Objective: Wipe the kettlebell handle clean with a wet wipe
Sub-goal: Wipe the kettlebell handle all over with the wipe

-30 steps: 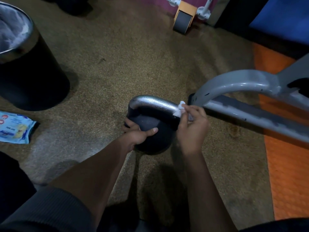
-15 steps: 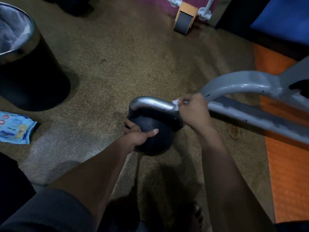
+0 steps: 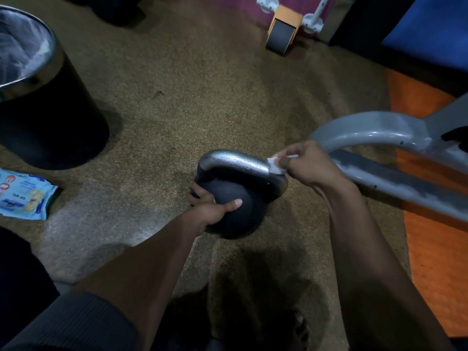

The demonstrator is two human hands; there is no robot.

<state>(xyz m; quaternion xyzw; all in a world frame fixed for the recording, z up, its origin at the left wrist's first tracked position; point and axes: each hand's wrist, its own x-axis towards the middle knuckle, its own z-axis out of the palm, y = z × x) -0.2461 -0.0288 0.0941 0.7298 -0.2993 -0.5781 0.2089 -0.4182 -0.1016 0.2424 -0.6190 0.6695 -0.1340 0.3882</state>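
A black kettlebell [image 3: 235, 211] with a silver handle [image 3: 235, 160] stands on the speckled floor at the centre. My left hand [image 3: 212, 206] grips its round body from the near left side, thumb across the front. My right hand [image 3: 309, 165] pinches a small white wet wipe [image 3: 276, 166] and presses it against the right end of the handle, where the bar bends down. The handle's left and middle parts are bare and shiny.
A grey metal machine frame [image 3: 379, 138] runs right behind my right hand. A black bin [image 3: 45, 117] with a liner stands at the left, a blue wipes pack [image 3: 22, 196] beside it. An orange mat [image 3: 435, 249] lies at the right, a small wheeled object [image 3: 283, 34] at the back.
My right hand turned over the handle's right end and shifted slightly outward with the wipe, uncovering the bend. My left hand kept its hold on the kettlebell body.
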